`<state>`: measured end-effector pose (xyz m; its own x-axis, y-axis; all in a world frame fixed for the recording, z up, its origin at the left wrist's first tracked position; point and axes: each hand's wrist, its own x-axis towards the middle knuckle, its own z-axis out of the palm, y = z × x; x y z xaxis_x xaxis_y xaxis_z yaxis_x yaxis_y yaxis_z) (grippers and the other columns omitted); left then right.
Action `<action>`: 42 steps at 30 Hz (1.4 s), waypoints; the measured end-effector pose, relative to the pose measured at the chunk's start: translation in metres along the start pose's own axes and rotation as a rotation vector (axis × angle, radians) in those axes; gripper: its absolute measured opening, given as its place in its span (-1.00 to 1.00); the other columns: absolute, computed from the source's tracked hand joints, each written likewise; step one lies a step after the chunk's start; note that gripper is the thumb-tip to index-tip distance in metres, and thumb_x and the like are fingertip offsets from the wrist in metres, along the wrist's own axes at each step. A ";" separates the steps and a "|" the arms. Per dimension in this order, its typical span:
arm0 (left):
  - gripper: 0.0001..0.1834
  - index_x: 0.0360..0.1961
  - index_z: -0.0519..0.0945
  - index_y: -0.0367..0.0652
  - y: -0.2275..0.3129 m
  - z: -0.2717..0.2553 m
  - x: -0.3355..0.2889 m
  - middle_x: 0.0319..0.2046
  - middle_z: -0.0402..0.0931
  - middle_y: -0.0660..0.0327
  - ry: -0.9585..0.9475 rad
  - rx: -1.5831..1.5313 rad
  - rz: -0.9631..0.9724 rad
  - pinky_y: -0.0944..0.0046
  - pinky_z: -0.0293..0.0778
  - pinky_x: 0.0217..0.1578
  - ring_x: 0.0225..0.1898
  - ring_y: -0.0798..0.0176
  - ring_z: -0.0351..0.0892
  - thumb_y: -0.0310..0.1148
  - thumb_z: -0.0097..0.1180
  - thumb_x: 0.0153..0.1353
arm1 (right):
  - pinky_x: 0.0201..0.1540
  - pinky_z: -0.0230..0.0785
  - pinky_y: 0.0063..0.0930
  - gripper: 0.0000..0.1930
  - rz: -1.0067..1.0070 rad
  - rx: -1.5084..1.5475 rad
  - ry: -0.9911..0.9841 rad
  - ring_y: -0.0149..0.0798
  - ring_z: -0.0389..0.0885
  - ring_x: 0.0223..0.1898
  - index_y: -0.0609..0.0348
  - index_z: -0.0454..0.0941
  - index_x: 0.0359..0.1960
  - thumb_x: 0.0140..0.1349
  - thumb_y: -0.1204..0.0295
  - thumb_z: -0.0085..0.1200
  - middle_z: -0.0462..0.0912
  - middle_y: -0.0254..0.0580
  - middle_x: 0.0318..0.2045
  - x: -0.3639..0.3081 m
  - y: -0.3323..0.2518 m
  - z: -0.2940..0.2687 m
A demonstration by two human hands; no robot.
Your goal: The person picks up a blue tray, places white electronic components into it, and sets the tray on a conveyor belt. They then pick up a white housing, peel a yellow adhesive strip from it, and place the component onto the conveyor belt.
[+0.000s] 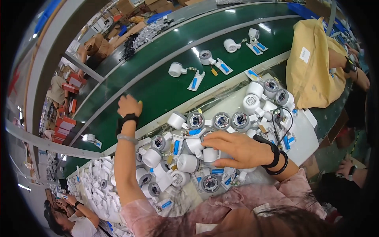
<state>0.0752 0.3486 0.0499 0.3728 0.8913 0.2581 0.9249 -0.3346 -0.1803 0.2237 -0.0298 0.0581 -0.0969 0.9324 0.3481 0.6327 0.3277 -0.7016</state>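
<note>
My left hand (129,106) is over the green conveyor belt (158,91), slightly blurred, its fingers bent and its thumb apart, with nothing visible in it. My right hand (233,150) is above a heap of white round-headed housings that look like small handheld fans. Its fingers are stretched out and the thumb is apart; no part is gripped. Under and around it lie a grey-rimmed fan head (221,121) with wiring inside, a grilled fan head (180,178) and several handle pieces with blue cells (176,147). The hand hides some of the heap.
On the belt, fan heads (175,69) lie wired to open handle pieces (196,81). A big yellow sack (312,67) is at right, with another person's arm (339,59) against it. White plastic parts (98,189) are heaped at left, beside a metal frame post (43,51). Another worker (79,217) is at lower left.
</note>
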 end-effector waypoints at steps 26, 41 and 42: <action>-0.67 -0.02 0.39 -0.32 0.146 -0.001 0.018 -0.17 0.55 0.04 -0.744 -1.601 0.111 0.22 0.63 -0.60 -0.39 0.13 0.68 -0.53 -0.13 0.16 | -0.08 0.39 -0.28 -0.62 -0.077 -0.047 0.135 -0.03 0.52 -0.06 0.15 0.43 0.05 0.25 0.29 0.09 0.53 -0.10 -0.05 -0.001 0.019 -0.006; -0.39 0.21 0.26 -0.29 0.071 -0.178 -0.155 -0.29 0.57 0.08 -1.332 -1.656 0.639 0.41 0.42 -0.67 -0.60 0.30 0.55 -0.32 0.17 0.18 | 0.17 0.21 -0.20 -0.45 -0.032 0.102 0.657 -0.01 0.39 0.11 0.21 0.30 0.18 0.15 0.39 0.15 0.44 0.00 0.07 0.001 0.000 -0.018; -0.40 0.18 0.30 -0.30 0.067 -0.180 -0.159 -0.29 0.58 0.09 -1.344 -1.582 0.641 0.43 0.43 -0.63 -0.57 0.33 0.55 -0.30 0.20 0.17 | 0.17 0.21 -0.20 -0.45 -0.043 0.097 0.653 -0.01 0.39 0.11 0.21 0.30 0.18 0.15 0.39 0.15 0.44 0.00 0.07 0.000 0.001 -0.018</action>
<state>0.0910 0.1290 0.1679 0.9632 -0.0289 -0.2673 0.2688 0.1296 0.9544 0.2378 -0.0327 0.0685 0.3846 0.6441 0.6612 0.5634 0.4036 -0.7209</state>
